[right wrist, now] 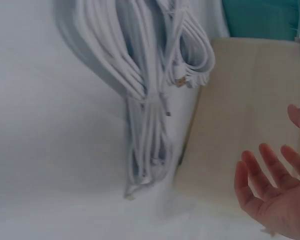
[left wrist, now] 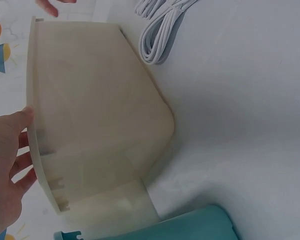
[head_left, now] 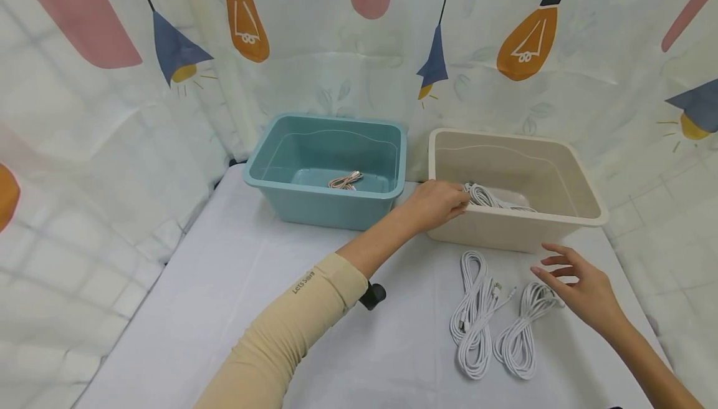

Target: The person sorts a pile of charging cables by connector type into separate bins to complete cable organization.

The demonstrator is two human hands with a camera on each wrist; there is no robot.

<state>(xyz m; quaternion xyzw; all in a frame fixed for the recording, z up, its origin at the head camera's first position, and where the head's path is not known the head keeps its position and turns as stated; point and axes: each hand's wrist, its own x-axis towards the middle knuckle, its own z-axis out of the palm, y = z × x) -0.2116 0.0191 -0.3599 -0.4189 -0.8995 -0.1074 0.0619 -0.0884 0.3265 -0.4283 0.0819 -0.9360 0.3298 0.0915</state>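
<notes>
My left hand [head_left: 440, 204] is at the near left corner of the beige bin [left wrist: 90, 95]. In the left wrist view its thumb rests on the rim, with the fingers bent over behind it, tips hidden. Inside that bin, close by these fingertips, lies a bundled white cable [head_left: 483, 195]. My right hand [head_left: 586, 290] hovers in front of the bin's right side, fingers loosely bent and apart, holding nothing. Below and left of it on the table lie a long bundled white cable [head_left: 474, 315] with USB plugs and a smaller white cable bundle [head_left: 521, 334].
A teal bin [head_left: 331, 206] stands left of the beige one, with a small pinkish cable [head_left: 344, 181] inside. A small black object [head_left: 373, 297] shows beside the left forearm. Behind the bins hangs a patterned curtain [head_left: 359, 78]. The table [head_left: 224, 259] has a white cover.
</notes>
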